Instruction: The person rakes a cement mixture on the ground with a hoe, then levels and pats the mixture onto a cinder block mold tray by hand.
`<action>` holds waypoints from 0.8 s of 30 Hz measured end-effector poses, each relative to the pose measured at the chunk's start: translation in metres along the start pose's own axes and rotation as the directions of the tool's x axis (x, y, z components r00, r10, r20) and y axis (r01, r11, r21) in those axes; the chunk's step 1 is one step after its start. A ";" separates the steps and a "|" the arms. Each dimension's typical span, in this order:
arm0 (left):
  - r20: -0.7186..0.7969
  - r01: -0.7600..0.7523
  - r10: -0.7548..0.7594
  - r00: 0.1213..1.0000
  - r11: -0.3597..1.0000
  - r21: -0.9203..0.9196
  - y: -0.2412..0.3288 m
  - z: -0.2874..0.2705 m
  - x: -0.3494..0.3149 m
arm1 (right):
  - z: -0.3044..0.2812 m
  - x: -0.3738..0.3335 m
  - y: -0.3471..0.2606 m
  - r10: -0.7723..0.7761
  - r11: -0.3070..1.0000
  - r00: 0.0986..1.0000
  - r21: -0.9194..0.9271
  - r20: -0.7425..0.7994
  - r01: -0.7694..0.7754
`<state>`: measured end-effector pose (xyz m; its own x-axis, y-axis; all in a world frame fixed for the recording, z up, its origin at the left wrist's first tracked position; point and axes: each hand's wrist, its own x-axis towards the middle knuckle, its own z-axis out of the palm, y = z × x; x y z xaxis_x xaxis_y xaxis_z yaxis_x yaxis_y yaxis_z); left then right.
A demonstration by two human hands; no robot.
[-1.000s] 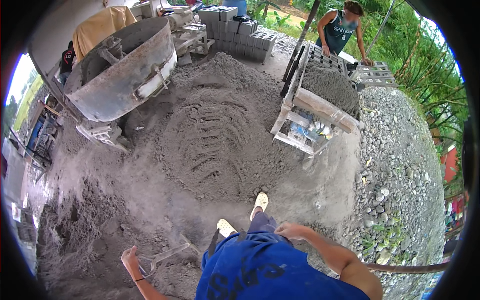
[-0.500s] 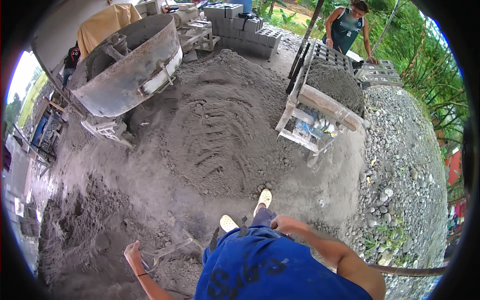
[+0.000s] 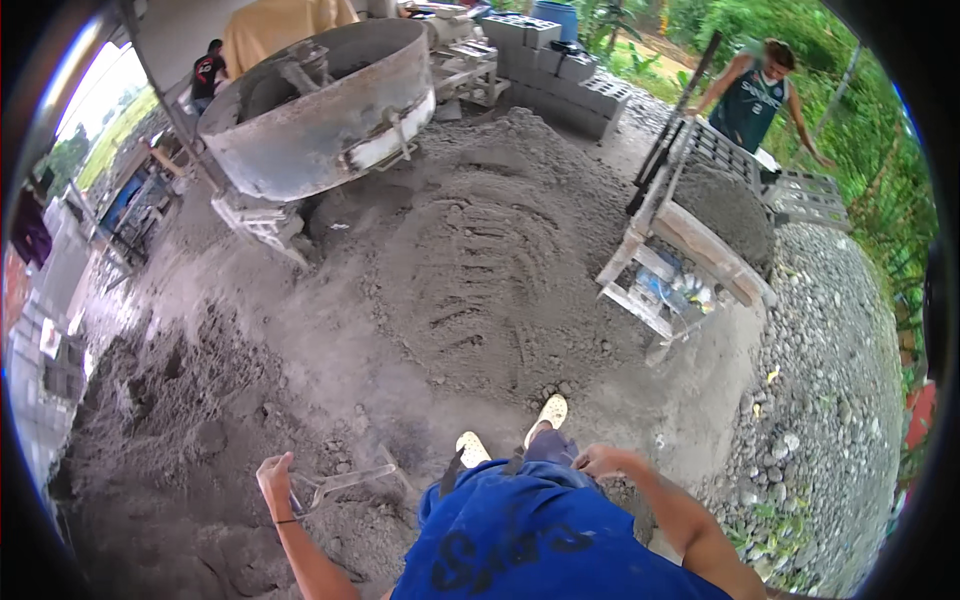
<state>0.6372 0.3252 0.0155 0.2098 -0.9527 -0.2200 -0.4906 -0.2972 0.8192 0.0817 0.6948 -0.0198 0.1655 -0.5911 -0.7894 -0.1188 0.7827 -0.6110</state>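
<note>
My left hand [image 3: 274, 482] hangs out to the left over the grey sand, its thumb and fingers loosely apart. Just beside it, a pale thin-barred frame [image 3: 350, 481] shows against the sand; I cannot make out whether the hand touches it. My right hand [image 3: 603, 462] is curled at my right thigh by the dark shorts [image 3: 552, 447], and whatever its fingers hold, if anything, is hidden. Ahead of my light clogs [image 3: 548, 418] spreads a heap of grey sand mix [image 3: 490, 260] with curved rake-like marks.
A large round metal mixer pan [image 3: 320, 135] stands at the far left, with grey hollow blocks [image 3: 560, 85] stacked behind. Right of the heap is a sand-loaded wooden stand [image 3: 700, 245]; a co-worker [image 3: 750, 105] leans over it. Gravel [image 3: 820, 380] covers the right side.
The view has swung, so the mixer, heap and stand sit farther right in it. The co-worker's arm has reached outward over the blocks. My hands keep nearly the same poses.
</note>
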 end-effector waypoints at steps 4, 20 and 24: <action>0.000 -0.035 0.035 0.999 0.998 0.058 0.015 0.009 -0.001 | 0.029 0.018 -0.021 -0.101 0.907 0.952 -0.420 -0.290 -0.032; 0.050 0.000 -0.001 0.999 1.000 0.005 0.015 0.011 -0.001 | 0.033 0.001 -0.016 -0.098 0.936 0.923 -0.350 -0.373 -0.042; 0.007 -0.050 0.050 0.999 0.999 0.020 0.015 0.011 -0.002 | 0.020 -0.014 -0.004 -0.175 0.956 0.951 -0.275 -0.255 0.103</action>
<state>0.6206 0.3225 0.0223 0.1789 -0.9668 -0.1822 -0.5173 -0.2500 0.8185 0.0991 0.7039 -0.0055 -0.0711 -0.7490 -0.6587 -0.3653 0.6341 -0.6815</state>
